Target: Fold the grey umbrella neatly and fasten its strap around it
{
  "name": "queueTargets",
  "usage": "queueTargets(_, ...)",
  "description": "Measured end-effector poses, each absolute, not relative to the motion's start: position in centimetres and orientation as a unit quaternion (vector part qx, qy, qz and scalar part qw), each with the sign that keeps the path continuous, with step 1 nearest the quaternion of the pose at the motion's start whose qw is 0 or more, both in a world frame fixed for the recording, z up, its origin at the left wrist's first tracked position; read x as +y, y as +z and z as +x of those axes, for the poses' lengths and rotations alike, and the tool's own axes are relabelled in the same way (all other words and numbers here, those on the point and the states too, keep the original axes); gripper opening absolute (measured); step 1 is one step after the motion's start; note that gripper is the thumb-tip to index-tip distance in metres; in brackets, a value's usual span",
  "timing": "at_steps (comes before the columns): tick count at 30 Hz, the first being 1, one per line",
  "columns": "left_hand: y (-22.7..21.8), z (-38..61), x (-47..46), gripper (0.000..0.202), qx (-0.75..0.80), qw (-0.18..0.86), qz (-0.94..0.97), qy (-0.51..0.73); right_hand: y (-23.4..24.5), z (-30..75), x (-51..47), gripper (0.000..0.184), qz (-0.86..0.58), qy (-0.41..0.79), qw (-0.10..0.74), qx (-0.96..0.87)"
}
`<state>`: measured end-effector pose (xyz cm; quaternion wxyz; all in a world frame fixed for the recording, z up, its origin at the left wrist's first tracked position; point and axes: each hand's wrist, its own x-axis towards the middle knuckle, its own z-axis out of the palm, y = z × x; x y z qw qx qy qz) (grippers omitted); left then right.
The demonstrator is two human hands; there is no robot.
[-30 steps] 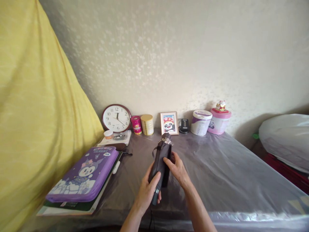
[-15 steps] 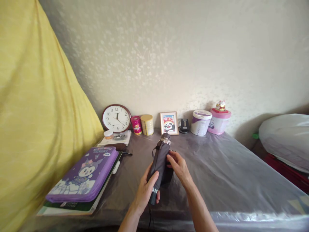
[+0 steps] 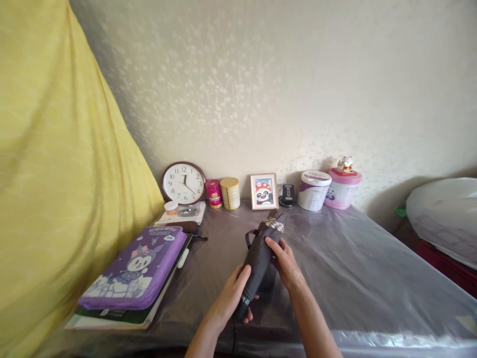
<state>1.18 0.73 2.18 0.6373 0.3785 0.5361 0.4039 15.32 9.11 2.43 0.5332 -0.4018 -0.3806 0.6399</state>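
Observation:
A folded dark grey umbrella is held at a slant over the table, its handle end toward me and its patterned, bunched end pointing away. My left hand is closed around the lower part, just above the black handle; its fingertips show on the far side. Higher up, my right hand grips the umbrella's right side, thumb on top and the other fingers partly hidden behind the cloth. A strap loop sticks out on the left of the upper part. Some dark fabric hangs beneath the umbrella, near my right hand.
The table has a shiny plastic cover. On the left lie a purple case and books. Along the wall stand a clock, two cans, a picture frame, a black device and two tubs. A yellow curtain hangs at left.
My right hand has closed onto the umbrella's upper part, where before only its fingertips were at the side. The umbrella's far end has swung to the right. The view has shifted slightly.

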Motion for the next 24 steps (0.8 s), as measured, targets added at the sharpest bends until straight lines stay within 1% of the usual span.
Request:
queueTargets(2, 1.7, 1.2, 0.8, 0.065, 0.556, 0.609, 0.393, 0.407, 2.6, 15.4, 9.1, 0.043, -0.405, 0.642, 0.532, -0.375)
queueTargets(4, 1.4, 1.2, 0.8, 0.065, 0.556, 0.610, 0.382, 0.415, 2.9, 15.5, 8.9, 0.042, -0.391, 0.657, 0.529, -0.368)
queueTargets(7, 1.4, 1.2, 0.7, 0.066, 0.516, 0.682, 0.328, 0.400, 3.3, 15.7, 8.6, 0.038, -0.349, 0.688, 0.527, -0.356)
queueTargets(10, 1.5, 1.2, 0.6, 0.075, 0.448, 0.765, 0.314, 0.340, 3.5, 15.6, 8.5, 0.037, -0.308, 0.720, 0.530, -0.325)
queueTargets(12, 1.5, 1.2, 0.8, 0.077, 0.436, 0.778, 0.321, 0.318, 3.4, 15.3, 8.5, 0.038, -0.308, 0.725, 0.540, -0.297)
queueTargets(13, 1.5, 1.3, 0.9, 0.077, 0.449, 0.766, 0.324, 0.326, 3.4, 15.1, 8.6, 0.039, -0.319, 0.722, 0.546, -0.282)
queueTargets(15, 1.4, 1.4, 1.0, 0.076, 0.496, 0.718, 0.328, 0.362, 3.2, 14.8, 8.7, 0.039, -0.344, 0.708, 0.557, -0.263)
queueTargets(17, 1.4, 1.4, 1.1, 0.075, 0.555, 0.644, 0.344, 0.398, 3.1, 14.6, 8.8, 0.039, -0.363, 0.689, 0.568, -0.265)
queueTargets(20, 1.5, 1.6, 0.8, 0.072, 0.624, 0.495, 0.416, 0.439, 3.0, 14.6, 9.1, 0.040, -0.373, 0.658, 0.596, -0.268)
queueTargets(22, 1.5, 1.8, 0.5, 0.071, 0.637, 0.386, 0.492, 0.450, 3.0, 14.8, 9.2, 0.041, -0.373, 0.651, 0.612, -0.251)
queueTargets(24, 1.6, 2.2, 0.3, 0.068, 0.629, 0.302, 0.558, 0.450, 3.0, 15.2, 9.3, 0.042, -0.358, 0.661, 0.615, -0.239)
